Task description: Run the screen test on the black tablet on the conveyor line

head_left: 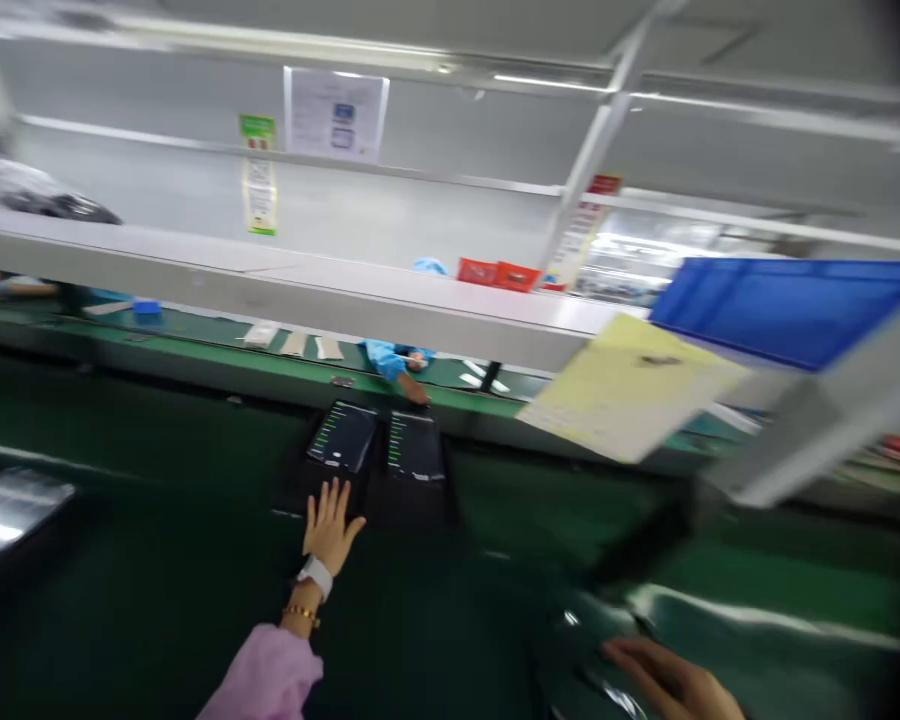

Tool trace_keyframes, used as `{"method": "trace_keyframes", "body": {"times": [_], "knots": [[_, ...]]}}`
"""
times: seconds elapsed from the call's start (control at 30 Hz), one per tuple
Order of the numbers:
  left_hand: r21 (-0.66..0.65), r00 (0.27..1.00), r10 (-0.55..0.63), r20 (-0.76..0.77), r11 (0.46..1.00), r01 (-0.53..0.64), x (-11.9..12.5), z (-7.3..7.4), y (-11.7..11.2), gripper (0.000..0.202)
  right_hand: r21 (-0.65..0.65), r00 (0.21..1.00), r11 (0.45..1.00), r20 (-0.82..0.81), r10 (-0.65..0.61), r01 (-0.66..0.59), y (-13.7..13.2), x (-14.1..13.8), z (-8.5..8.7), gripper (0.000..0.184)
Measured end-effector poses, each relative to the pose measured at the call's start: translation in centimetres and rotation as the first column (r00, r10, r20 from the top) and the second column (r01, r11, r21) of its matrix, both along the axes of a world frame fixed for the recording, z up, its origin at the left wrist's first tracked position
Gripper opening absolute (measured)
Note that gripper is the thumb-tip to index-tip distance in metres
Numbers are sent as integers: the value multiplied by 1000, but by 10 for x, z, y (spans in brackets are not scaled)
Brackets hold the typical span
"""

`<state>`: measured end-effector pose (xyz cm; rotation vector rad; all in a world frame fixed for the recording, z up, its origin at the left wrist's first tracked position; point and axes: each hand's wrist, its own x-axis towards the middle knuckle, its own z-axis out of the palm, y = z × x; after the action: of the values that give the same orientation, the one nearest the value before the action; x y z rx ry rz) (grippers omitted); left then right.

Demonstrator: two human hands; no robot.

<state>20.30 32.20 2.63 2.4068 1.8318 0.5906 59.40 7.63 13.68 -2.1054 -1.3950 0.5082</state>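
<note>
Fingers [328, 505] spread, touching dark tray [322, 490], seemingly

Green work surface [157, 520], black tablets [343, 437] with green-lined screens, pink sleeve [270, 675], blue bin [780, 310], yellow sheet [622, 390]

Beyond my reach a long white shelf [390, 300] spans the green workbench [157, 520]. Papers [335, 113] hang on the pale wall above it, a blue bin [780, 310] sits up right, strip lights [555, 82] overhead.
</note>
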Motion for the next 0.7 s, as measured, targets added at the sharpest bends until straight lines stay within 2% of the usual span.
{"method": "trace_keyframes", "body": {"times": [0.1,0.17,0.23,0.33,0.47,0.53,0.6,0.7], "knots": [[6,998,-24,66,1000,23,1,3,8,64,-47,998,997,27,-60,61,-45,-7,-27,52],[-25,987,-31,160,999,36,2,5,13,66,-50,988,989,77,-133,137,-53,-21,-39,48],[-42,958,-36,285,998,50,0,9,16,68,-48,974,976,95,-206,211,-50,-31,-47,38],[-25,877,-27,480,999,44,-12,18,15,71,-32,931,937,127,-341,348,-50,-33,-46,24],[-65,772,-20,635,995,79,-30,27,20,76,30,862,875,157,-482,484,-64,-26,-25,25],[-66,747,-20,665,994,86,-27,28,22,70,75,863,876,148,-483,477,-62,-34,-17,30],[-5,718,-37,695,998,57,-14,29,13,64,126,903,910,127,-411,396,-45,-56,-19,37],[20,654,-92,751,993,118,12,35,-26,60,179,987,975,68,-144,130,-2,-116,-44,52]]}}
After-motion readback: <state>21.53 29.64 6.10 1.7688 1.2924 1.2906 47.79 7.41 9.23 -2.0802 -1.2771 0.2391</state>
